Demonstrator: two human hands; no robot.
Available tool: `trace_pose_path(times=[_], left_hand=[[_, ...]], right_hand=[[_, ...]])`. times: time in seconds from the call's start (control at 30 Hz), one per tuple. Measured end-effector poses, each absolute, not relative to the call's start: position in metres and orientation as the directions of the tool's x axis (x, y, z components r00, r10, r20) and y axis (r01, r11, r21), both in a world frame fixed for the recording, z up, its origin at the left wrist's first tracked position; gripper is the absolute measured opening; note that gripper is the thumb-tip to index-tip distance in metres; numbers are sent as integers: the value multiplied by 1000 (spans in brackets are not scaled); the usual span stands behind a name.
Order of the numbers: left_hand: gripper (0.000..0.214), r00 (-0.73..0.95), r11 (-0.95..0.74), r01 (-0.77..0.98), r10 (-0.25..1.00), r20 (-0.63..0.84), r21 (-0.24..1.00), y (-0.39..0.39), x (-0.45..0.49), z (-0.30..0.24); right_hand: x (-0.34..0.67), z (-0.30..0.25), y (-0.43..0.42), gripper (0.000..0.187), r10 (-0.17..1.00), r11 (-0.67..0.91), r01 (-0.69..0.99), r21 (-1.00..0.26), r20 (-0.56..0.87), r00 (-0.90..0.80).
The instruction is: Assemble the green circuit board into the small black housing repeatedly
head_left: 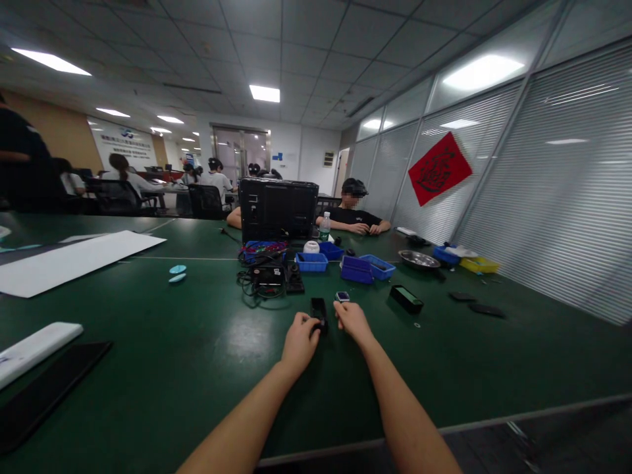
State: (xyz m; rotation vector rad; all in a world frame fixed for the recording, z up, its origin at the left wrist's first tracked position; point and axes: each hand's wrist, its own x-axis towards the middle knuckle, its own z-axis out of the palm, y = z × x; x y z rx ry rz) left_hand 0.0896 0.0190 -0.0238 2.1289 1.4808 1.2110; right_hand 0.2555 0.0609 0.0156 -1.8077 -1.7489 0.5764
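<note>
My left hand [299, 337] rests at the near end of a small black box [318, 307] on the green table, its thumb and fingers closed on the box's edge. Just to the right, my right hand [353, 320] is closed in a pinch at a smartwatch [342, 297] with a pale case and a dark screen. The watch's band is mostly hidden by my fingers. Farther right lies an oblong black case [406, 299] with a green inside. A small pale ring [417, 325] lies near it.
Beyond my hands stand blue baskets [312, 263], tangled cables with a black device [268, 274], a baseball [311, 247], a bottle [324, 227] and a monitor's back [279, 209]. A metal bowl [419, 259] sits right. Across the table [207, 395] sits a person [356, 214].
</note>
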Motion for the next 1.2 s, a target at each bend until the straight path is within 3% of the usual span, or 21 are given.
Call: trace_pose_path(times=[0.07, 0.17, 0.23, 0.47, 0.57, 0.8, 0.93, 1.2], left_hand=[[22, 120, -414, 623, 889, 441, 664, 20, 88, -25], [22, 151, -409, 598, 902, 405, 689, 22, 86, -26], [22, 157, -405, 595, 906, 393, 694, 22, 85, -25], [25, 202, -402, 576, 914, 352, 712, 21, 84, -21], [27, 220, -409, 551, 912, 346, 728, 20, 84, -21], [29, 246, -421, 527, 907, 342, 738, 22, 83, -22], [29, 245, -422, 513, 906, 344, 747, 21, 82, -20], [31, 272, -420, 518, 907, 322, 745, 16, 81, -14]], right_hand=[[266, 25, 59, 37, 950, -71, 796, -601, 202, 237], [279, 33, 58, 31, 884, -231, 825, -515, 244, 399], [281, 32, 58, 32, 890, -260, 847, -463, 224, 396], [266, 9, 62, 45, 946, -141, 950, -278, 246, 212], [267, 6, 66, 37, 950, -157, 939, -308, 212, 228], [280, 7, 75, 25, 951, -212, 837, -505, 89, 295], [282, 9, 74, 27, 942, -270, 848, -456, 60, 331], [284, 12, 69, 37, 914, -243, 902, -358, 228, 337]])
